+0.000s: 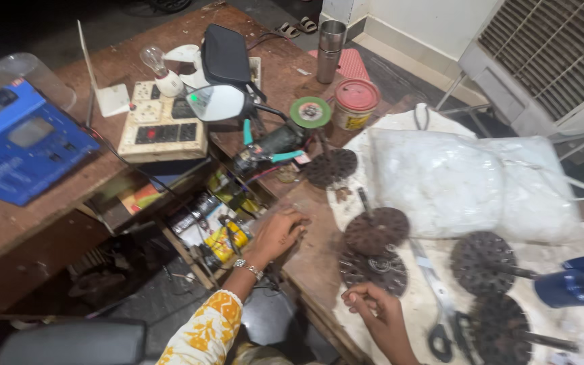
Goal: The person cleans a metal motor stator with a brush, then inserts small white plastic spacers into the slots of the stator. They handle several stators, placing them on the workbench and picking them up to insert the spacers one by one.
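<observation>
The person's left hand [280,232] is resting on the near-left edge of the wooden workbench [309,243], fingers curled loosely together and gripping nothing. The right hand [374,307] is hovering low beside the dark perforated rotor disc [374,269] lying flat on the bench; its fingertips are pinched together, though whether something small sits between them I cannot tell.

Taking that disc as the landmark: a second rusty disc [376,230] is lying just beyond it, its thin shaft pointing away and slightly left, toward a third disc [331,167] farther up the bench. To the disc's right, scissors [444,304] are lying with their long axis running near to far, handles nearest the person. Farther right, two more discs [482,260] are lying with shafts pointing right, toward a blue motor body [572,285]. Beyond and right of the landmark disc, a bulging clear plastic bag [468,182] of white stuffing is sitting. Far beyond it, a round jar [355,105] with a red lid and yellow label is standing upright, next to a green-topped tape roll [310,111]. Well to the left, a flat blue box-shaped device [18,145] and a cream switchboard [162,122] are sitting on a side table.
</observation>
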Action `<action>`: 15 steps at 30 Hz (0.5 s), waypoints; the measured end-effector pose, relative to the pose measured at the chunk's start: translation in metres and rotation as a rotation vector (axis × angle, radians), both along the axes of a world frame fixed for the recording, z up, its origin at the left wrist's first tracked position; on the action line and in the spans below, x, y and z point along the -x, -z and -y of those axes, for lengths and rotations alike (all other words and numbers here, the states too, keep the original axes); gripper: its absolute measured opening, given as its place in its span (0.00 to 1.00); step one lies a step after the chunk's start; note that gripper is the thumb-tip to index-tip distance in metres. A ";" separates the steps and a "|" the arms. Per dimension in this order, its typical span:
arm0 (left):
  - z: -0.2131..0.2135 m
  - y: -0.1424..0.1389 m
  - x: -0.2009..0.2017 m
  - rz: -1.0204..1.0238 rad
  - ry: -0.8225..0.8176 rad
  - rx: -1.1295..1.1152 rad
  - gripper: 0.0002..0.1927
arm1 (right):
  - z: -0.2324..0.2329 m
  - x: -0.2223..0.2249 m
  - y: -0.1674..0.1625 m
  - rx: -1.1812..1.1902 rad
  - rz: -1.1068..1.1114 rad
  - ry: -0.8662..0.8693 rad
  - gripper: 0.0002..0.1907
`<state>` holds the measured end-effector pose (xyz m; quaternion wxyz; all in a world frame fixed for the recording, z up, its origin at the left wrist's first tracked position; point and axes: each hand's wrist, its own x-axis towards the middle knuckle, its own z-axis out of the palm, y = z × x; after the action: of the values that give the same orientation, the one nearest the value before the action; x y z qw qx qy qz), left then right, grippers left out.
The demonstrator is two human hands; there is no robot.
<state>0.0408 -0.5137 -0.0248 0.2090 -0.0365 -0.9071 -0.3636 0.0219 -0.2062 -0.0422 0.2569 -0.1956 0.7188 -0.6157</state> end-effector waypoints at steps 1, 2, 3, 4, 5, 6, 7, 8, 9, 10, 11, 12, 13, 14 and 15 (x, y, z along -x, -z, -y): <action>0.012 -0.001 -0.004 0.050 -0.019 -0.015 0.14 | 0.017 -0.003 0.000 -0.004 -0.021 0.009 0.08; 0.022 -0.002 -0.010 0.101 -0.036 -0.030 0.14 | 0.032 -0.008 0.000 -0.101 -0.042 0.049 0.08; 0.037 -0.004 -0.014 0.150 -0.050 -0.039 0.13 | 0.048 -0.012 -0.001 -0.193 -0.063 0.091 0.07; 0.054 -0.005 -0.015 0.199 -0.068 -0.076 0.12 | 0.068 -0.015 -0.002 -0.283 -0.085 0.136 0.07; 0.067 -0.005 -0.017 0.245 -0.088 -0.120 0.12 | 0.089 -0.019 -0.003 -0.202 -0.118 0.173 0.06; 0.081 -0.002 -0.020 0.294 -0.111 -0.164 0.12 | 0.111 -0.024 -0.005 -0.123 -0.150 0.206 0.06; 0.094 0.003 -0.019 0.255 -0.113 -0.239 0.12 | 0.130 -0.028 -0.010 -0.045 -0.183 0.239 0.08; 0.106 0.009 -0.016 0.219 -0.113 -0.317 0.12 | 0.146 -0.030 -0.018 -0.037 -0.235 0.237 0.06; 0.117 0.017 -0.013 0.186 -0.115 -0.396 0.13 | 0.163 -0.032 -0.027 -0.032 -0.283 0.234 0.06; 0.125 0.027 -0.006 0.202 -0.119 -0.564 0.14 | 0.178 -0.034 -0.039 -0.029 -0.332 0.229 0.06; 0.133 0.036 0.001 0.218 -0.125 -0.732 0.14 | 0.190 -0.035 -0.054 -0.021 -0.403 0.222 0.09; 0.141 0.045 0.005 0.234 -0.135 -0.898 0.15 | 0.201 -0.035 -0.069 -0.011 -0.473 0.212 0.13; 0.147 0.054 0.005 0.305 -0.163 -1.122 0.15 | 0.211 -0.035 -0.084 -0.001 -0.546 0.198 0.17; 0.151 0.062 0.006 0.372 -0.192 -1.348 0.16 | 0.218 -0.033 -0.098 0.009 -0.621 0.153 0.19; 0.153 0.070 0.009 0.433 -0.220 -1.576 0.16 | 0.222 -0.030 -0.109 0.018 -0.698 0.104 0.22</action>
<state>0.0320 -0.6666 -0.0945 0.0283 0.2806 -0.4045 -0.8700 0.0521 -0.4282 0.0672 -0.0378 -0.3598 0.7668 -0.5302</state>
